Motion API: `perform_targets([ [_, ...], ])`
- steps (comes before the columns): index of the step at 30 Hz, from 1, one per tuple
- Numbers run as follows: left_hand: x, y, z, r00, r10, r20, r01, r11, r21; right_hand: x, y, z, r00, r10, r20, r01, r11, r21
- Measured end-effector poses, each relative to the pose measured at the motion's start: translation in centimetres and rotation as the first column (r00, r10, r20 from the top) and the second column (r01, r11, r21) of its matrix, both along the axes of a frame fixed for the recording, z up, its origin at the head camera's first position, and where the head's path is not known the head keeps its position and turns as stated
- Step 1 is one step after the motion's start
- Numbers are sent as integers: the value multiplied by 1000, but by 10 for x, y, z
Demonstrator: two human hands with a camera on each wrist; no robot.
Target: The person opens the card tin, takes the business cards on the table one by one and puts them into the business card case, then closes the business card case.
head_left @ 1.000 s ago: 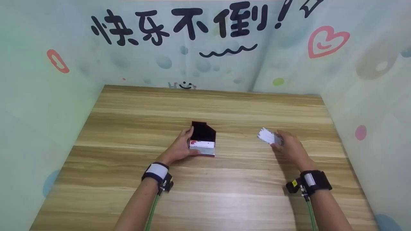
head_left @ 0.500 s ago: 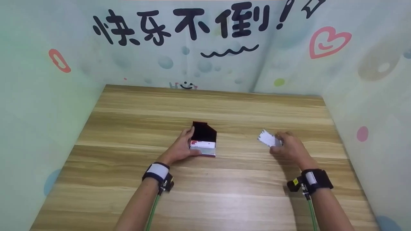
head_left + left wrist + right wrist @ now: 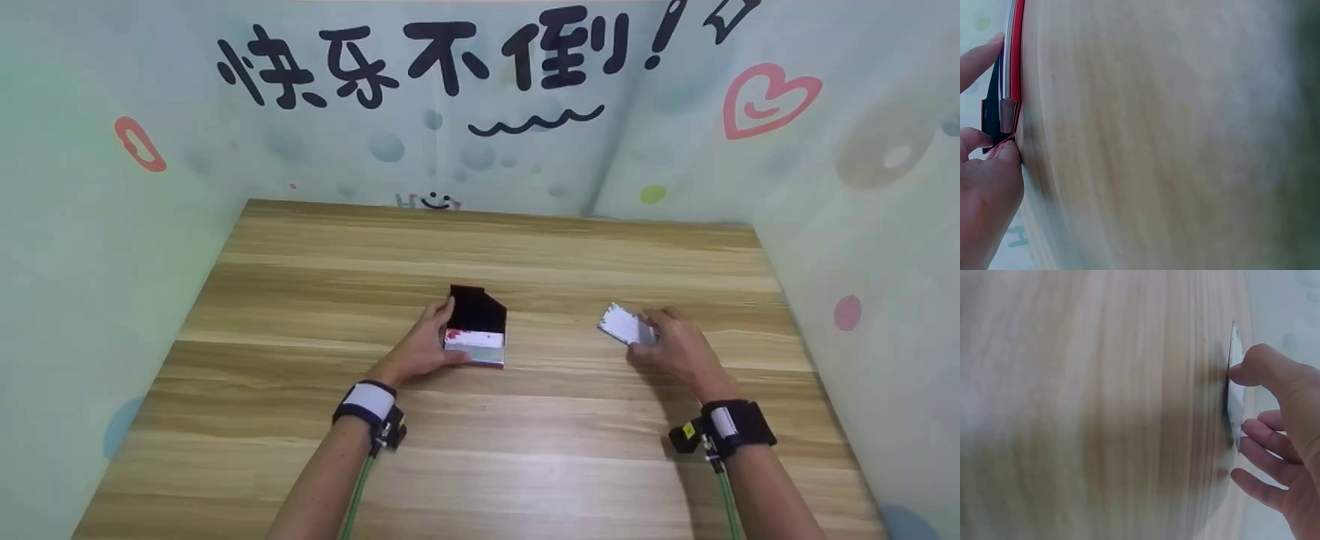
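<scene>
An opened business card case point(image 3: 480, 354), red outside with a black-lined lid point(image 3: 474, 309) and a silver front, lies on the table. A white card with red print point(image 3: 474, 337) shows inside it. My left hand point(image 3: 421, 346) grips the case by its left side, thumb on the front; the left wrist view shows its red edge point(image 3: 1016, 50) flat against the wood. Off to the right, my right hand point(image 3: 679, 346) pinches a white card with a speckled border point(image 3: 626, 324) by its right end. In the right wrist view this card point(image 3: 1235, 394) is close over the table.
The wood-grain table point(image 3: 525, 465) runs back to a printed backdrop point(image 3: 450, 150) with black lettering. Side panels stand at left and right. Both wrists wear a dark strap with a small camera and a green cable.
The white card in my right hand has tilted slightly and shifted a little left and down. My left hand and the card case stay in place.
</scene>
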State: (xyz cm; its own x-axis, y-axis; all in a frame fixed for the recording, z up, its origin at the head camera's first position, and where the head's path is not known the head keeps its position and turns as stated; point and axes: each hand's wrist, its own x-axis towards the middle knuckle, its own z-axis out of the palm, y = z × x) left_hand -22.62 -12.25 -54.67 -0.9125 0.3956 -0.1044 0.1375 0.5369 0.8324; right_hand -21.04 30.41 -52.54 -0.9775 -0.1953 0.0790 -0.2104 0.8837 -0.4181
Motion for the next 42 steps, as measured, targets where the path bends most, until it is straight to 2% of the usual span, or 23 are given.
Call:
perform_targets([
  [6, 0, -1, 0, 1000, 10, 6, -10, 1000, -6, -1, -15, 5, 999, 5, -32, -5, 1000, -6],
  [11, 0, -1, -1, 1000, 3, -2, -3, 1000, -8, -2, -30, 7, 993, 61, -100, -62, 998, -2],
  [17, 1, -1, 1, 1000, 3, 2, -3, 1000, -14, -1, -52, 13, 971, 148, -188, -141, 989, 47],
  [23, 0, -1, 1, 1000, -3, 4, 3, 1000, -25, -1, -68, 16, 936, 221, -272, -201, 975, 99],
  [30, 1, -2, 1, 1000, -1, 12, 2, 1000, -9, -2, -80, 16, 935, 237, -263, -218, 971, 103],
  [36, 1, -1, -1, 1000, 12, 11, -12, 1000, -13, -5, -92, 14, 909, 278, -309, -259, 961, 102],
  [42, 2, 0, 0, 1000, 17, 19, -17, 1000, -20, -4, -104, 12, 904, 300, -305, -289, 954, 83],
])
